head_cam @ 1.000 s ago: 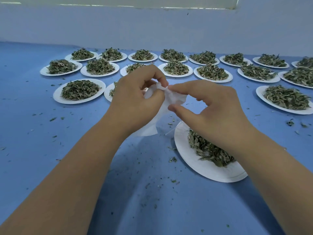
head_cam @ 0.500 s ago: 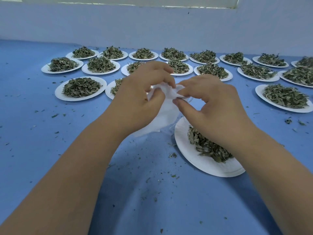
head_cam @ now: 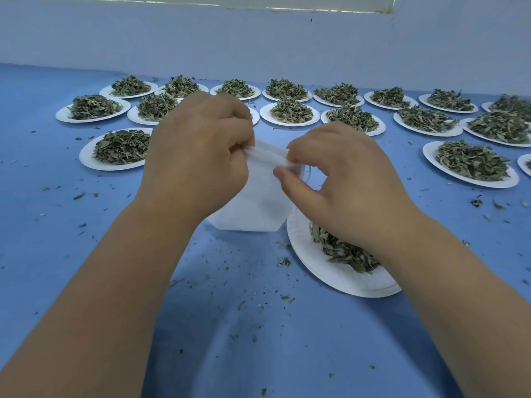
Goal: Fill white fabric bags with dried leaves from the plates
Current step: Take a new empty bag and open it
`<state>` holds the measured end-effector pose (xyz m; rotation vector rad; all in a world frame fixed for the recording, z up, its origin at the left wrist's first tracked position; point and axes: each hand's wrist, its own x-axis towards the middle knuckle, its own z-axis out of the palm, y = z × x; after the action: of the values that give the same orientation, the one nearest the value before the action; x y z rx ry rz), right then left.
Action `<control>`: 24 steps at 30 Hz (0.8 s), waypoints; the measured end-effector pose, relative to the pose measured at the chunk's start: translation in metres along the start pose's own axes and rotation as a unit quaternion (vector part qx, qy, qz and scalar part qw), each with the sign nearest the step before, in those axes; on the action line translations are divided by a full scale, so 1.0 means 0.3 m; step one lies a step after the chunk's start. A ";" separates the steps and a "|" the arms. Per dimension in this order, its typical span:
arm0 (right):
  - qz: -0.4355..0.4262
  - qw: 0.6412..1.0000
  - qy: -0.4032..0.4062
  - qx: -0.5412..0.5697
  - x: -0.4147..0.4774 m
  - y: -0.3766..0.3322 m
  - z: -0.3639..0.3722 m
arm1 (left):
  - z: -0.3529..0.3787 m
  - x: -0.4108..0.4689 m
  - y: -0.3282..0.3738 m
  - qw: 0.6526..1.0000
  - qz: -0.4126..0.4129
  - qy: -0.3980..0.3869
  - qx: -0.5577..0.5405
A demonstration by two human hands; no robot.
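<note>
At mid-frame, the left hand (head_cam: 198, 156) and right hand (head_cam: 344, 179) each pinch the top hem of a small white fabric bag (head_cam: 255, 205), apparently spreading its mouth just above the nearest white paper plate of dried green leaves (head_cam: 342, 251) for filling.

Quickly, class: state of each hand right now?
Left hand: closed, pinching the white fabric bag at its top edge.
Right hand: closed, pinching the same bag's top edge.
</note>
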<state>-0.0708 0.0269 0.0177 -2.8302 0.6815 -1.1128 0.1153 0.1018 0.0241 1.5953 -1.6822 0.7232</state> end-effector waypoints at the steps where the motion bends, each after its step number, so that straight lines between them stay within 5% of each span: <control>1: -0.001 1.000 0.004 0.000 0.002 -0.004 0.000 | -0.002 0.001 0.000 1.000 0.002 0.007 0.004; 10: -0.017 0.999 0.029 0.004 -0.003 -0.024 -0.006 | -0.002 -0.003 0.004 0.998 0.018 0.058 0.003; 15: 0.021 0.997 0.021 0.066 -0.008 -0.021 -0.002 | 0.024 -0.014 0.007 0.988 -0.025 0.036 -0.145; 21: -0.015 0.987 0.128 0.097 0.006 -0.031 -0.026 | 0.041 -0.013 0.026 0.992 -0.015 0.009 -0.128; 24: -0.008 0.995 0.037 0.094 0.030 -0.048 -0.040 | 0.039 -0.016 0.031 0.991 -0.005 0.016 -0.132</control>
<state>-0.0672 0.0379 0.0352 -2.6526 0.5263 -1.2211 0.1047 0.0963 0.0138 1.3988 -1.6699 0.4946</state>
